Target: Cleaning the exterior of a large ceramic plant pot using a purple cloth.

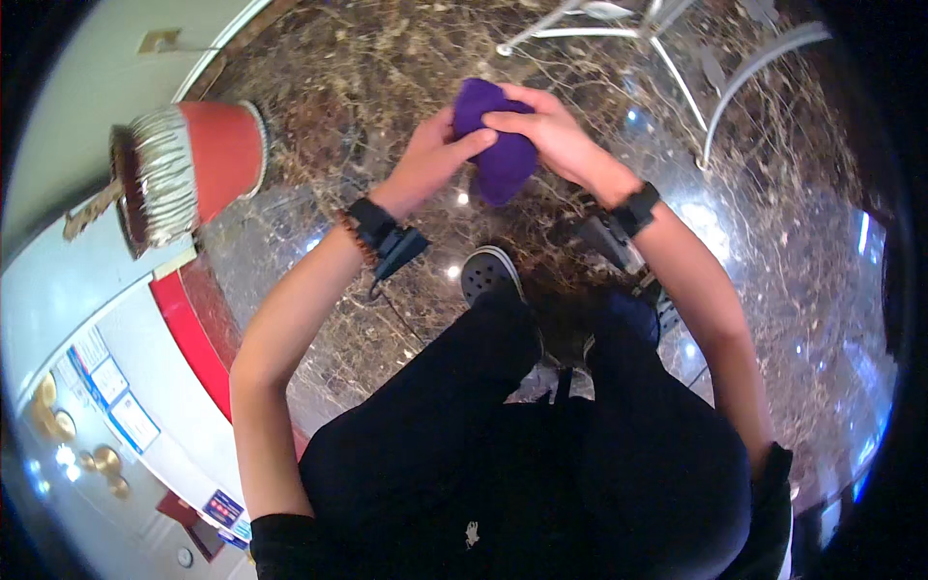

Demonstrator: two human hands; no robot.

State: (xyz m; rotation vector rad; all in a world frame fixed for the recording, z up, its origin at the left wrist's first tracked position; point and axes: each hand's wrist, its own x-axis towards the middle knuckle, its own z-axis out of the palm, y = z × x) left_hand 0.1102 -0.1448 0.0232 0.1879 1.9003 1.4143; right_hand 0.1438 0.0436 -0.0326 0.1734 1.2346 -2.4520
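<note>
A bunched purple cloth [505, 163] is held between my two hands over the dark marble floor. My left hand [438, 148] grips its left side, the thumb lying across the front. From the upper right my right hand [544, 127] holds it, with fingers and thumb pressed on the fabric near my left thumb. The lower part of the cloth hangs loose below the fingers. Each wrist wears a black strap with a small device. The fingertips behind the cloth are hidden.
A white metal furniture frame [594, 32] stands on the floor at the upper right. To the left is a red and silver pot [228, 156] by the wall. My feet, one in a grey clog [487, 274], are below my hands. A wall outlet [158, 41] is at the upper left.
</note>
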